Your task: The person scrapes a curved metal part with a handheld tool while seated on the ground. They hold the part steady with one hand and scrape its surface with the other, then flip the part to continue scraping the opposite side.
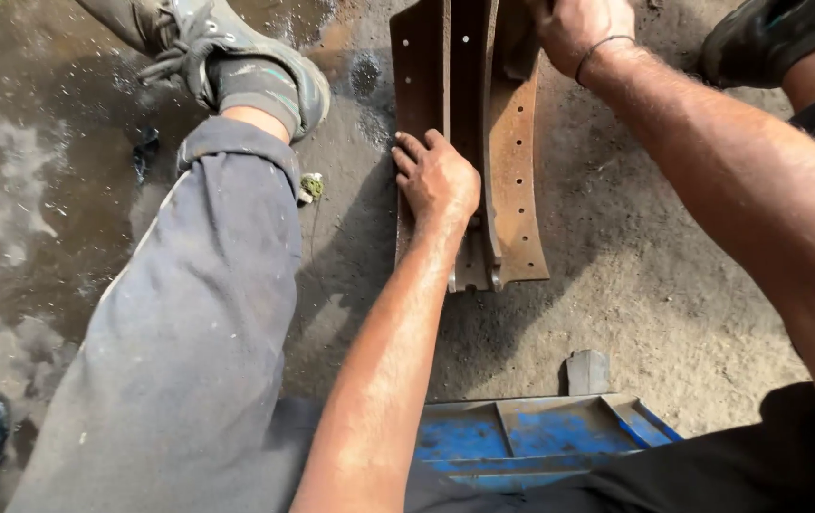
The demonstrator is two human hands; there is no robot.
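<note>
1. The left hand lies palm down on a rusty curved metal shoe, fingers spread flat over its left flange; it presses on the metal and is not clenched around it.
2. The right hand is at the far end of the same shoe, closed over its upper edge. The top of the picture cuts off the fingers, so how firmly they wrap it cannot be told.
3. The shoe lies on gritty, dark ground, running lengthwise away from the person between the two hands. Its central rib stands up just right of the left hand, and a row of small holes shows along each flange.
4. Just behind the left forearm, nearer the person, a blue metal tray shows worn, divided compartments. Nothing can be seen in them, and clothing hides its near edge.
5. Left of the left hand, a trousered leg ends in a grey shoe.
6. Right of the right hand, a black shoe is cut off at the corner.
</note>
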